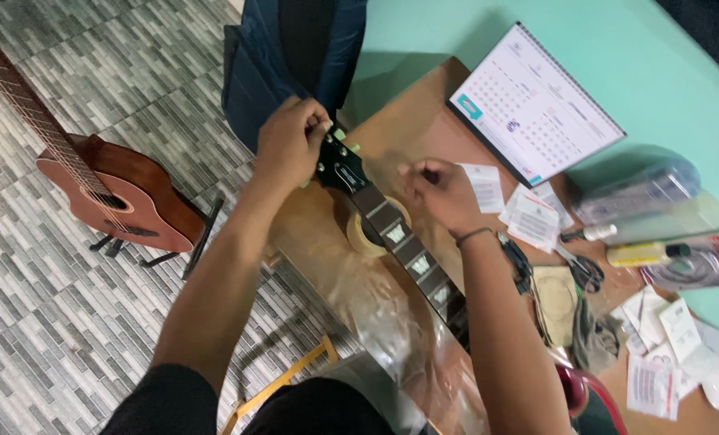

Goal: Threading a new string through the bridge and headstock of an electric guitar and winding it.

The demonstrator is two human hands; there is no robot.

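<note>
A dark guitar neck with pale block inlays lies across a brown table, its black headstock pointing to the far left. My left hand grips the headstock's end at the small green tuning pegs. My right hand hovers just right of the neck near the nut, fingers pinched together; what it pinches is too thin to see. A roll of tape lies under the neck.
A brown acoustic guitar stands on a floor stand at left on grey tiles. A desk calendar, paper slips, scissors, bottles, and a clear plastic sheet crowd the table. A dark blue bag leans behind.
</note>
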